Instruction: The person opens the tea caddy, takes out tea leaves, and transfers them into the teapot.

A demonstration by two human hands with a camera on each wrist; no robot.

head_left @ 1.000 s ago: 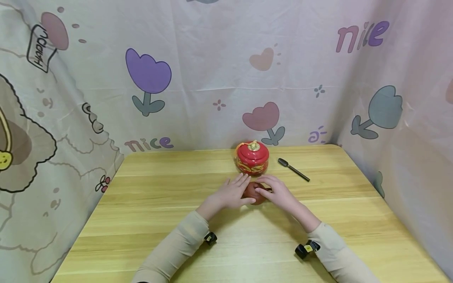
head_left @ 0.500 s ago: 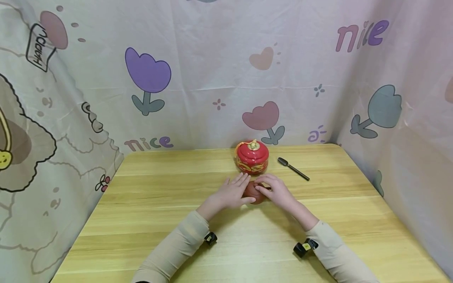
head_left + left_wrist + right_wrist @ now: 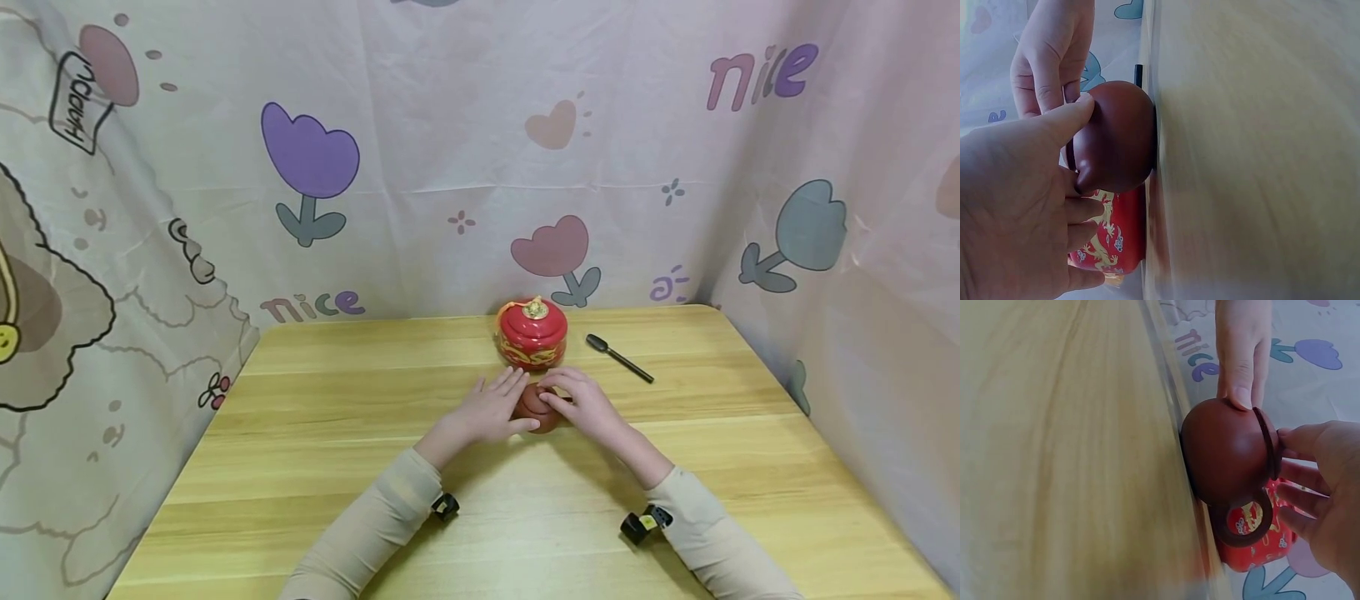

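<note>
A brown clay teapot [image 3: 537, 425] stands on the table between my hands. My left hand [image 3: 483, 412] rests against its spout side with straight fingers and a spread thumb. In the left wrist view, that thumb touches the pot's shoulder, and the short spout [image 3: 1086, 177] points at the fingers. My right hand [image 3: 592, 412] pinches the small knob on the lid [image 3: 1269, 447] between thumb and fingertips. The ring handle [image 3: 1240, 540] hangs free below the right fingers in the right wrist view.
Right behind the teapot stands a red lidded jar [image 3: 531, 343] with gold dragons and a gold knob. A dark tea scoop [image 3: 621, 359] lies to its right. The wooden table [image 3: 322, 483] ends at a printed curtain [image 3: 420, 150].
My right thumb and fingertips have drawn together on the lid's knob. The left hand keeps its place on the teapot. The head view has shifted very slightly.
</note>
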